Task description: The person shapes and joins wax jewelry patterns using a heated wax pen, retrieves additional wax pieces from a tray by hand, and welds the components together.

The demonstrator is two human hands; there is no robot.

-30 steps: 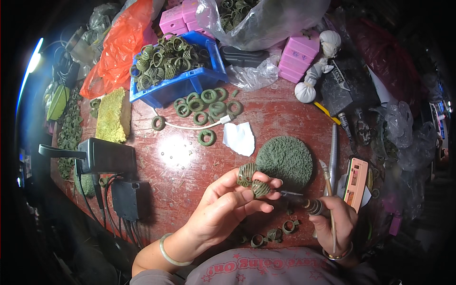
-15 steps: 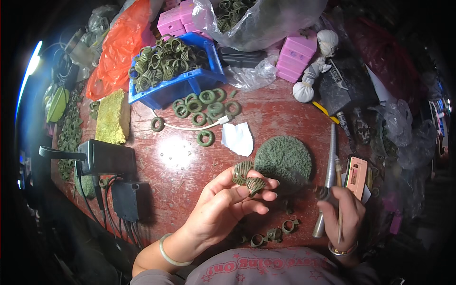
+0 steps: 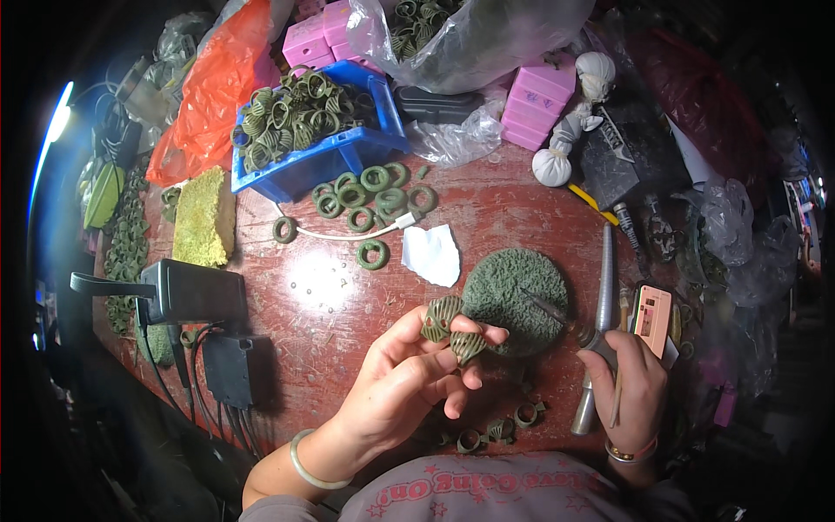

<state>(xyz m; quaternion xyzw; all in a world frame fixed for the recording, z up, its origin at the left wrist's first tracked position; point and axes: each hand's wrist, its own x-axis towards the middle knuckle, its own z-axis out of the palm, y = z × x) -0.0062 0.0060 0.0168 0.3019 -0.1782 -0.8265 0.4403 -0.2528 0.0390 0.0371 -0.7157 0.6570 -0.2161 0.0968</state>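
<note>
My left hand (image 3: 409, 370) pinches a pair of ribbed dark-green ring pieces (image 3: 444, 317), raised above the table just left of the round green textured pad (image 3: 504, 283). At the right, my right hand (image 3: 631, 374) is closed around a slim-tipped tool (image 3: 546, 304), whose grey tip shows over the pad. A thin wooden stick (image 3: 617, 402) also sticks out below its fingers; whether it belongs to the same tool I cannot tell. Close to that hand lies a tapered metal ring mandrel (image 3: 606, 270), partly covered by the fingers. Several green rings (image 3: 470, 441) lie near my body.
A blue bin (image 3: 322, 157) heaped with ribbed rings stands at the back. Plain green rings (image 3: 372, 254), a white cable (image 3: 348, 237) and a torn paper (image 3: 431, 255) lie before it. Black boxes (image 3: 196, 291) with cables sit left; a pink phone (image 3: 652, 317) lies right.
My right hand has turned the tool, so its tip now reaches left over the pad. My left hand keeps its hold on the ring pieces, its free fingers curled slightly more.
</note>
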